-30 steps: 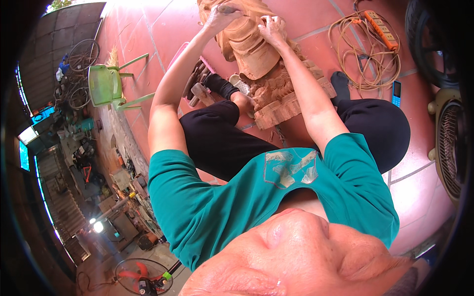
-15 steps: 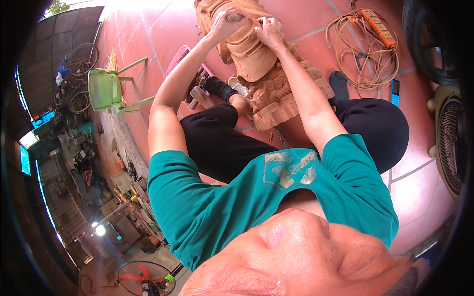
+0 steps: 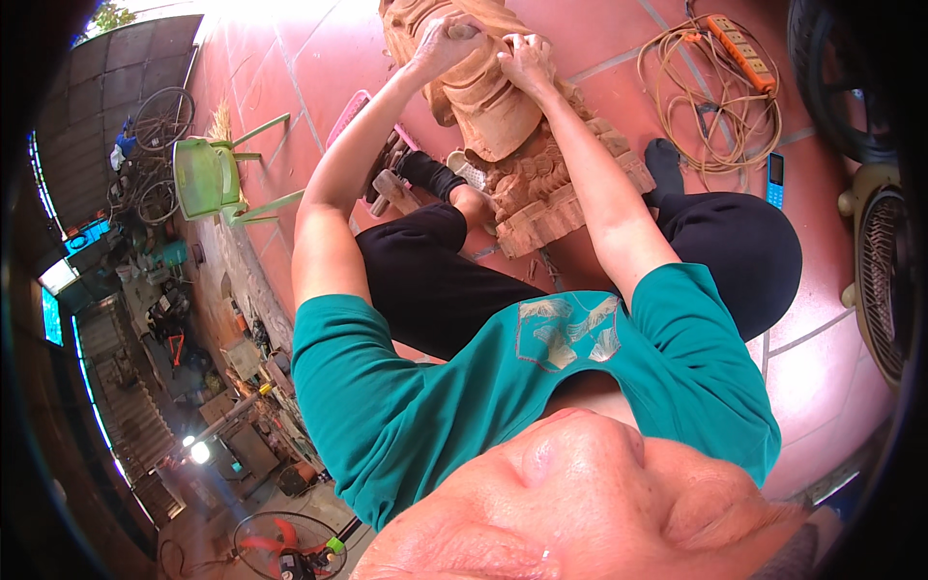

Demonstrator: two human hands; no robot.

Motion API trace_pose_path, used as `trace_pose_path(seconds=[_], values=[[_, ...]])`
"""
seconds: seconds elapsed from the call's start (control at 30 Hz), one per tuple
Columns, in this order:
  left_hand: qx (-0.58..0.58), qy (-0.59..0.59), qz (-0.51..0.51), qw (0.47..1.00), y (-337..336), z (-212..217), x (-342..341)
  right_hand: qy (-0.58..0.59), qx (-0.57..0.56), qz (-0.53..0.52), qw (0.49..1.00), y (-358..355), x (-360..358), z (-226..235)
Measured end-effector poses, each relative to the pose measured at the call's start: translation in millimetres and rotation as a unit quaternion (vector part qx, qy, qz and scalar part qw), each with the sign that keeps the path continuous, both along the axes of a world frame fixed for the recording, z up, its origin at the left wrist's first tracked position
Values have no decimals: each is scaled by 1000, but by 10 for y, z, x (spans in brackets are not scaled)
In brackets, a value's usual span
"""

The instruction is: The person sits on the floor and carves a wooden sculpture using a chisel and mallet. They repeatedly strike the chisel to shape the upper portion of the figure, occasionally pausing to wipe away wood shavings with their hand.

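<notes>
A brown wooden carving [image 3: 498, 121], with smooth curved folds and a rough, deeply cut base, lies on the floor between my legs. My left hand [image 3: 442, 46] is closed around a short, grey-brown rounded piece [image 3: 462, 32] that looks like a tool handle; its other end is hidden. Just right of it, my right hand [image 3: 527, 64] rests against the carving with bent fingers pressed together. Whatever those fingers grip cannot be made out. Both forearms reach forward over the carving.
Left of the carving are a pink plastic basket [image 3: 348, 114] and a wooden mallet-like tool [image 3: 393, 191]. A green chair [image 3: 208, 179] lies farther left. To the right are a coiled cable [image 3: 677, 126], an orange power strip [image 3: 741, 54], a blue phone [image 3: 775, 180] and a fan [image 3: 880, 275].
Both hands keep almost the same places on the carving. The whole view shifts very slightly; nothing is visibly taken up or let go.
</notes>
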State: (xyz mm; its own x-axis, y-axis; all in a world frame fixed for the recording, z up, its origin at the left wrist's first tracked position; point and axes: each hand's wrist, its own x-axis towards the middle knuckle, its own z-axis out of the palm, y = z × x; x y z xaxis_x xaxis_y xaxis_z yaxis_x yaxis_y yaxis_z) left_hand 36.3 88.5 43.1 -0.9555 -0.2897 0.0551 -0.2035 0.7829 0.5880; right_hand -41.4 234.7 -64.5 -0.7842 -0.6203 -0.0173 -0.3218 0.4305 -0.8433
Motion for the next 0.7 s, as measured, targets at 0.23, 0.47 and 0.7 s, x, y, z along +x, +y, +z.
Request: trace_pose_path(seconds=[0.23, 0.47, 0.7], values=[[14, -4, 16, 1000, 59, 196, -79, 6, -5, -4, 1000, -41, 17, -24], [-83, 48, -68, 993, 85, 55, -29, -3, -1, 5, 1000, -30, 39, 3], [-37, -24, 16, 999, 127, 233, -117, -3, -5, 3, 1000, -8, 51, 7]])
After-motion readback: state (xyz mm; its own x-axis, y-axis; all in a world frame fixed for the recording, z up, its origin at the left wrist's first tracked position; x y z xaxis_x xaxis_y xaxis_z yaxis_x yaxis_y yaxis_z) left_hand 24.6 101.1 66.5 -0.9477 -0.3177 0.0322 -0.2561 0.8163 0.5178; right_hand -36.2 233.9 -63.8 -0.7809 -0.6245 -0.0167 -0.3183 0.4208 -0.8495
